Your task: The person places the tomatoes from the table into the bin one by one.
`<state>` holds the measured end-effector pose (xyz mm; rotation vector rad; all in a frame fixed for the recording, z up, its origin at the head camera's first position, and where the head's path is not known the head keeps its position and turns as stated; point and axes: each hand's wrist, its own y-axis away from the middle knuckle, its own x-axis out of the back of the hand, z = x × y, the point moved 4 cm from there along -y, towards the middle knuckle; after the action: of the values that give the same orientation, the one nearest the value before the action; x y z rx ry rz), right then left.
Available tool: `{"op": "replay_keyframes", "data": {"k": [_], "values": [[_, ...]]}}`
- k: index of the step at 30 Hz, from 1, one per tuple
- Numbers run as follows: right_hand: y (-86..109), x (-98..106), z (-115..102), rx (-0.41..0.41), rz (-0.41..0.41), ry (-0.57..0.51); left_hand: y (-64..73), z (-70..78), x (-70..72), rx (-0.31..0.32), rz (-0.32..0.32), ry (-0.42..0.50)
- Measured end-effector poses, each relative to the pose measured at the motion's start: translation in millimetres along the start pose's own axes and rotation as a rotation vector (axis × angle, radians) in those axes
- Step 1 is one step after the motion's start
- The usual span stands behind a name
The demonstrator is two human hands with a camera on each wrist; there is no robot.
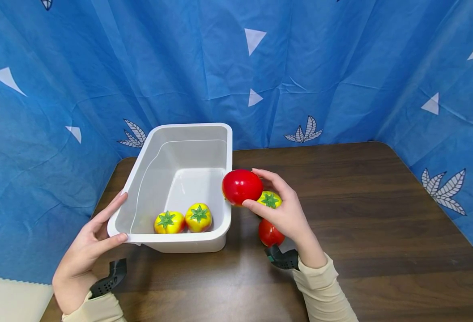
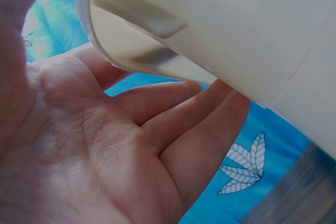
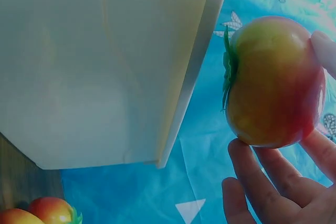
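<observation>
My right hand (image 1: 282, 208) pinches a glossy red tomato (image 1: 242, 187) between thumb and fingertips, just at the right rim of a white plastic bin (image 1: 168, 238). In the right wrist view this tomato (image 3: 278, 82) shows a yellow-red side and a green leafy top, apart from the bin wall (image 3: 100, 77). My left hand (image 1: 85, 250) grips the bin's near left corner, its thumb on the near rim and fingers along the left side. Inside the bin, at its near end, sit a yellow tomato (image 1: 169, 222) and another yellow tomato (image 1: 198, 218), green tops facing up.
Beneath and behind my right hand, a yellow-topped tomato (image 1: 270, 199) and a red tomato (image 1: 270, 233) lie on the dark wooden table (image 1: 381, 232), both partly hidden. A blue patterned curtain (image 1: 300, 67) hangs around the table's back and sides.
</observation>
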<state>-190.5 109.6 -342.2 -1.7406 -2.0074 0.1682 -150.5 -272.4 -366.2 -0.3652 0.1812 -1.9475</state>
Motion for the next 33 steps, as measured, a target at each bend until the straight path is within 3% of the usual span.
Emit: {"op": "replay_keyframes", "data": {"k": [14,33], "values": [[3.3,-12,-8,0.028,-0.002,0.012,-0.3,0.0,0.0,-0.015,-0.006,0.011],[7.5,-37,-12,0.042,-0.094,-0.006,-0.2,0.0,-0.6,0.012,0.012,0.008]]}}
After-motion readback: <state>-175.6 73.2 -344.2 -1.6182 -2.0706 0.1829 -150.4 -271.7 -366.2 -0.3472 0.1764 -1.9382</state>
